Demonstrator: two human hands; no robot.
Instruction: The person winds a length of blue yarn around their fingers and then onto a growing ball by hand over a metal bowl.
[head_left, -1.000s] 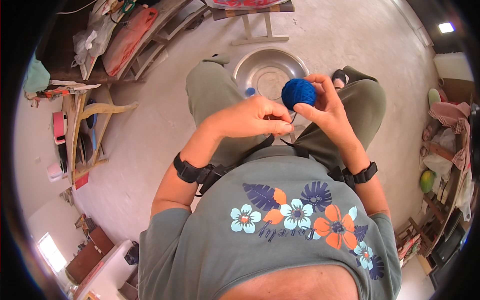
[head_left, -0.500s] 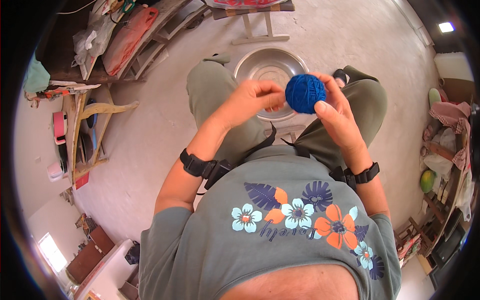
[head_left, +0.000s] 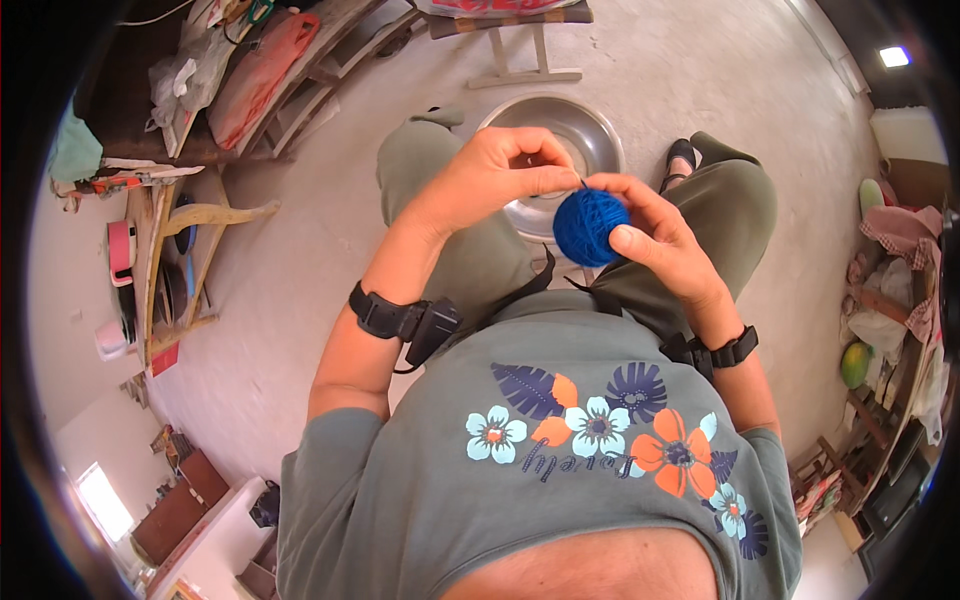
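Observation:
A ball of blue yarn (head_left: 588, 230) is in my right hand (head_left: 662, 238), thumb on its near right side and fingers behind and over its upper right. Just above the ball, my left hand (head_left: 505, 172) is closed in a pinch, and a short dark blue strand shows between its fingertips and the ball. Both hands are held over my lap, in front of a metal basin (head_left: 606, 130) that stands on the floor between my feet. My left hand covers part of the basin.
A wooden stool (head_left: 515, 55) with a red and white bag on it stands beyond the basin. At the left are a wooden rack (head_left: 215, 215) and a bench with a red plastic bag (head_left: 265, 85). Cloths and bags fill a shelf (head_left: 885, 300) at the right.
The yarn ball has moved down and slightly left and has turned in my right hand. My left hand has shifted up and right, to the ball's upper edge.

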